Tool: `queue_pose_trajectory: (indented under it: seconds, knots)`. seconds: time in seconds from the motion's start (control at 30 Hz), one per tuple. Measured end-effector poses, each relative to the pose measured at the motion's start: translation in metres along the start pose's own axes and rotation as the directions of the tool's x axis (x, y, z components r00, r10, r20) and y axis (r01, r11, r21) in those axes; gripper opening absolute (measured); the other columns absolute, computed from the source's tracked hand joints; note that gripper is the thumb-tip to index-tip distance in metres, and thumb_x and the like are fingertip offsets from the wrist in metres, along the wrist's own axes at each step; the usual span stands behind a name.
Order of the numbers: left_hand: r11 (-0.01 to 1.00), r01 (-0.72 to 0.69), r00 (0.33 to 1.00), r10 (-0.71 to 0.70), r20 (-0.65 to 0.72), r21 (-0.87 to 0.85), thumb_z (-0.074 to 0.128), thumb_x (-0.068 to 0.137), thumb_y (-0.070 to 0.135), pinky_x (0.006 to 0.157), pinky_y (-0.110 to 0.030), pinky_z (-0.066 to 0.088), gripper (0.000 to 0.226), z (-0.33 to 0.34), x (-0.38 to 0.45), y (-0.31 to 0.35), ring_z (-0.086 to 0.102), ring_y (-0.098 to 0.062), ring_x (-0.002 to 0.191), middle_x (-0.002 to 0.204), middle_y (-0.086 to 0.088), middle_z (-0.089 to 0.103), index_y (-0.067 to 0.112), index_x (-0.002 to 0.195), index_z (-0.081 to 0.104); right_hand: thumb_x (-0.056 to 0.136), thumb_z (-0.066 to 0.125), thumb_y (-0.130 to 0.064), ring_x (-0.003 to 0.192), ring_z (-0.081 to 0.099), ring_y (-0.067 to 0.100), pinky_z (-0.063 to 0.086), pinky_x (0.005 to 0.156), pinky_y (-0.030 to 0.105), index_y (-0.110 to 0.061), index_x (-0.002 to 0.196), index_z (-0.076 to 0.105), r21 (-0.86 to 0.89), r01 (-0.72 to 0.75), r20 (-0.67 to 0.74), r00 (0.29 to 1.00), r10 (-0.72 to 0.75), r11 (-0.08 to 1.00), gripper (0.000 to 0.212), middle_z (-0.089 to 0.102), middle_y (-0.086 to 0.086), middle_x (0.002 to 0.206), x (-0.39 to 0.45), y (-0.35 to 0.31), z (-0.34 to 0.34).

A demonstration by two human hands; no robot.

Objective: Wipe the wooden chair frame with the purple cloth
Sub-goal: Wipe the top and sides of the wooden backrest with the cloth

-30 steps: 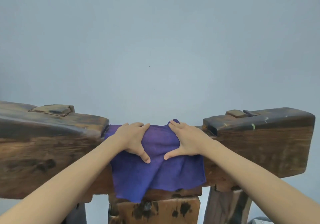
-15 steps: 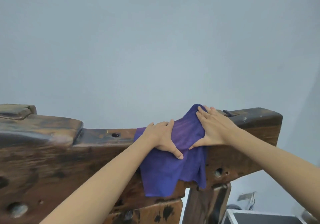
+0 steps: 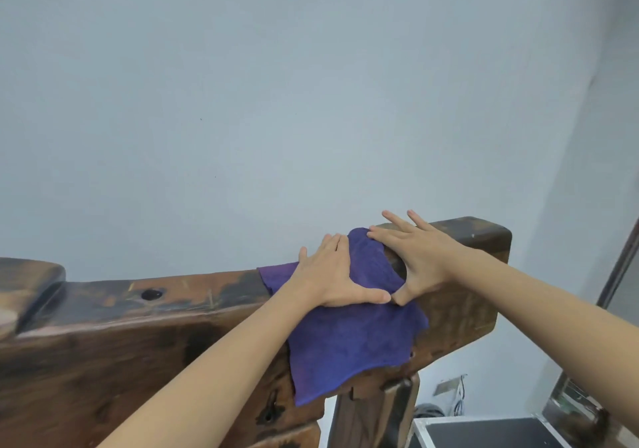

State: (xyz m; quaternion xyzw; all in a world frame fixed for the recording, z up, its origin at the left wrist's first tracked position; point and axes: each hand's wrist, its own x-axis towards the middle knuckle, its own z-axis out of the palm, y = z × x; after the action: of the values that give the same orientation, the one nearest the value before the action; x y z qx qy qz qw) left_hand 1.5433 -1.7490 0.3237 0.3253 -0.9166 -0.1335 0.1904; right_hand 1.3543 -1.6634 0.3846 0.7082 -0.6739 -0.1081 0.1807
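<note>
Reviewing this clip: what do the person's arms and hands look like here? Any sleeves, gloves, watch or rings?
Both forearms are bare as far as the frame shows, with no sleeve in view. The left hand and right hand wear no gloves, and no watch, bracelet or ring shows on either. The nails look short and unpainted.

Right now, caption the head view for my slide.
Both hands, left and right, press the purple cloth flat over the wooden chair frame.

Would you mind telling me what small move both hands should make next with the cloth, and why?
Probably slide the purple cloth further right: both the left hand and right hand press it flat on the dark wooden chair frame, and the raised end block beyond the fingers lies uncovered.
</note>
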Motion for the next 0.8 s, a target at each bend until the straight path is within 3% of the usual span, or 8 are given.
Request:
queue_pose_trajectory:
  seconds: [0.1, 0.23, 0.33, 0.47, 0.57, 0.63, 0.7, 0.8]
  knots:
    - [1.0, 0.002, 1.0, -0.002, -0.03, 0.003, 0.066, 0.058, 0.083, 0.108, -0.057, 0.035, 0.1, -0.003, 0.01, 0.01, 0.044, -0.018, 0.123, 0.126, 0.006, 0.053, 0.019, 0.132, 0.046, 0.056, 0.065, -0.073, 0.157, -0.017, 0.014, -0.013, 0.126, 0.046, -0.026, 0.162, 0.017, -0.016, 0.048, -0.006, 0.999, -0.048, 0.999, 0.125, 0.026, -0.014, 0.167, 0.001, 0.015, -0.001]
    - [0.984, 0.063, 0.997, -0.068, 0.026, 0.169, 0.073, 0.056, 0.077, 0.095, -0.051, 0.048, 0.075, -0.011, 0.027, 0.031, 0.05, -0.02, 0.089, 0.095, 0.004, 0.055, 0.019, 0.098, 0.053, 0.054, 0.059, -0.073, 0.156, -0.021, 0.014, -0.018, 0.124, 0.043, -0.024, 0.162, 0.02, -0.043, 0.133, -0.017, 0.991, -0.133, 0.99, 0.125, 0.03, -0.016, 0.165, 0.009, 0.03, 0.0]
    - [0.974, 0.039, 0.998, -0.048, 0.036, 0.222, 0.073, 0.058, 0.076, 0.092, -0.051, 0.05, 0.065, -0.006, 0.039, 0.044, 0.051, -0.022, 0.086, 0.089, 0.003, 0.053, 0.023, 0.085, 0.048, 0.055, 0.054, -0.072, 0.156, -0.023, 0.013, -0.02, 0.122, 0.038, -0.024, 0.162, 0.019, 0.015, 0.175, -0.051, 0.983, -0.174, 0.985, 0.123, 0.028, -0.015, 0.166, 0.007, 0.038, 0.009]
    - [0.982, 0.004, 0.998, 0.008, -0.066, 0.189, 0.055, 0.065, 0.082, 0.094, -0.055, 0.041, 0.058, 0.009, 0.041, 0.049, 0.047, -0.02, 0.087, 0.087, 0.01, 0.045, 0.028, 0.073, 0.037, 0.07, 0.038, -0.067, 0.156, -0.022, 0.012, -0.018, 0.123, 0.034, -0.025, 0.162, 0.022, 0.077, 0.241, -0.17, 0.959, -0.225, 0.968, 0.102, 0.02, -0.013, 0.17, -0.001, 0.047, 0.023]
    - [0.968, 0.079, 0.996, -0.069, -0.048, 0.236, 0.049, 0.062, 0.089, 0.097, -0.057, 0.04, 0.069, 0.013, 0.054, 0.064, 0.05, -0.022, 0.092, 0.089, 0.006, 0.047, 0.023, 0.082, 0.042, 0.088, 0.036, -0.05, 0.155, -0.023, 0.009, -0.022, 0.12, 0.028, -0.023, 0.164, 0.014, 0.079, 0.24, -0.221, 0.951, -0.218, 0.967, 0.084, 0.014, -0.011, 0.171, -0.008, 0.059, 0.03]
    - [0.95, 0.127, 0.992, -0.12, -0.042, 0.284, 0.051, 0.056, 0.093, 0.099, -0.057, 0.04, 0.091, 0.018, 0.069, 0.08, 0.053, -0.027, 0.106, 0.105, -0.002, 0.053, 0.017, 0.108, 0.052, 0.093, 0.039, -0.039, 0.154, -0.026, 0.011, -0.023, 0.12, 0.029, -0.021, 0.165, 0.008, 0.051, 0.226, -0.224, 0.952, -0.209, 0.973, 0.08, 0.008, -0.009, 0.172, -0.016, 0.069, 0.034]
    - [0.944, 0.158, 0.987, -0.153, -0.043, 0.291, 0.058, 0.049, 0.093, 0.103, -0.056, 0.039, 0.121, 0.025, 0.085, 0.097, 0.048, -0.029, 0.119, 0.122, -0.008, 0.049, 0.008, 0.134, 0.043, 0.09, 0.04, -0.041, 0.151, -0.032, 0.009, -0.024, 0.119, 0.029, -0.021, 0.165, 0.003, 0.061, 0.208, -0.228, 0.955, -0.189, 0.976, 0.086, 0.0, -0.009, 0.172, -0.03, 0.086, 0.039]
    - [0.935, 0.146, 0.989, -0.134, -0.061, 0.323, 0.065, 0.042, 0.092, 0.107, -0.055, 0.036, 0.138, 0.035, 0.106, 0.117, 0.039, -0.031, 0.129, 0.134, -0.01, 0.044, 0.001, 0.142, 0.034, 0.094, 0.045, -0.057, 0.15, -0.034, 0.004, -0.02, 0.123, 0.034, -0.025, 0.164, -0.004, 0.217, 0.201, -0.262, 0.955, -0.141, 0.955, 0.092, -0.01, -0.015, 0.171, -0.062, 0.119, 0.046]
